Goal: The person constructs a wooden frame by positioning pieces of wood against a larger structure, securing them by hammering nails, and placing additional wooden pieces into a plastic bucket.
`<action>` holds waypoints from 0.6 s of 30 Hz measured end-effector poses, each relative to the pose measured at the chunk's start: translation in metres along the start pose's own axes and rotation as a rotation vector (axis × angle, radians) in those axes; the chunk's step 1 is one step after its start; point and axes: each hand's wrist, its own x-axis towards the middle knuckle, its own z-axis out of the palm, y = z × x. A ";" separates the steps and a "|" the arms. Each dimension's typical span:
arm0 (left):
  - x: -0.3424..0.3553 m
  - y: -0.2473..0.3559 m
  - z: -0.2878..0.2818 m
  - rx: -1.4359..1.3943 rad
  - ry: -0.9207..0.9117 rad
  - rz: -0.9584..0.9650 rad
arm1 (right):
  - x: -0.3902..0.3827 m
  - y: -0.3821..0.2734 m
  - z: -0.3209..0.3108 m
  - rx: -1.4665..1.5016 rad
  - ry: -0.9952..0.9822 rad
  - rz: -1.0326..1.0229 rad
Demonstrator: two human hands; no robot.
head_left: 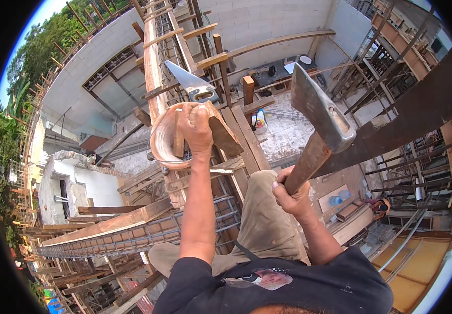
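My left hand (194,125) is closed at the left edge of a short, rough wooden board (225,133). Right beside it, and partly behind that hand, sits a round pale-brown bowl-like container (158,137) with a wood strip (179,140) in it. My right hand (293,193) grips the wooden handle of a hatchet (320,115), whose broad steel head is raised to the right of the board. A handsaw (188,83) with a grey handle lies just beyond the container, on the timber formwork.
Long formwork boards (155,73) with steel rebar cages (147,238) run ahead and to the left. I sit high above a lower floor (288,131) holding scattered timber. A dark curved sheet (409,125) spans the right. Another person (380,207) is below, at right.
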 end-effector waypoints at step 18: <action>-0.109 0.051 -0.045 -0.320 -0.165 -0.089 | -0.010 0.048 0.029 0.450 -0.027 0.589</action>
